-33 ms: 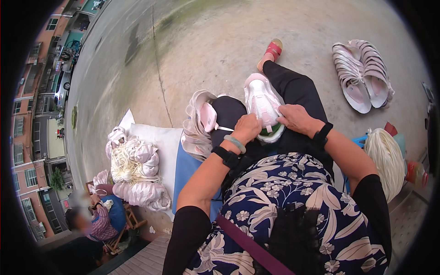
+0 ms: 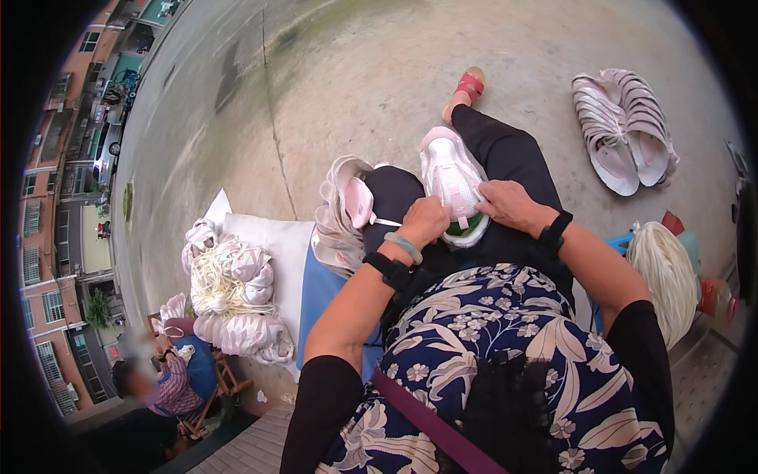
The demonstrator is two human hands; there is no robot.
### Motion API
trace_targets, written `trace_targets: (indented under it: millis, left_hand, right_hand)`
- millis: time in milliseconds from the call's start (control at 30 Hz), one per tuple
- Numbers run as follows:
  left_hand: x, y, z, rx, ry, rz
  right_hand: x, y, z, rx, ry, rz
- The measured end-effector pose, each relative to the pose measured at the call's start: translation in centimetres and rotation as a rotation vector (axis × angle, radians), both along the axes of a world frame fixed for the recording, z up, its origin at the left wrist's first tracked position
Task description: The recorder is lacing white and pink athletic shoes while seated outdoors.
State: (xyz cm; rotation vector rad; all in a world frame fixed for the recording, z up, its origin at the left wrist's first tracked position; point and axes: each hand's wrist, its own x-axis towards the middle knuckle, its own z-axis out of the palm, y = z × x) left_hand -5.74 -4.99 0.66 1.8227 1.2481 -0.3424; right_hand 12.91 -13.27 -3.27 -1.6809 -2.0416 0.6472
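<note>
A white and pink shoe upper point(image 2: 452, 170) lies across my lap, its toe end pointing away from me. My left hand point(image 2: 427, 220) is closed on its left edge near the opening, fingers pinched together. On the opposite edge my right hand point(image 2: 507, 205) grips the upper with bent fingers. Green lining shows inside the opening between the hands. Fingertip details are too small to make out. Left of my left hand, a bundle of pale uppers with a pink tongue point(image 2: 359, 201) rests against my knee, and a white strap runs from it towards my left wrist.
Stacked shoe uppers point(image 2: 624, 134) lie on the concrete at far right. At left, bundled uppers with cream laces point(image 2: 237, 288) sit on a white sheet point(image 2: 276, 237). A hank of cream laces point(image 2: 662, 276) hangs by my right elbow. Another person point(image 2: 178, 387) sits at lower left.
</note>
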Motion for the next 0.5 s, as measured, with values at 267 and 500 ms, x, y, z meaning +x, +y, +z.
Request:
trace_targets:
  millis: [267,500]
  left_hand:
    - [-0.3,0.2,-1.7,0.253,0.045,-0.215]
    - [-0.7,0.9,-2.3,0.029,-0.063,-0.077]
  right_hand:
    - [0.4,0.2,-0.5,-0.045,0.033,-0.065]
    - [0.1,0.8,-0.4,-0.142,0.013,-0.052]
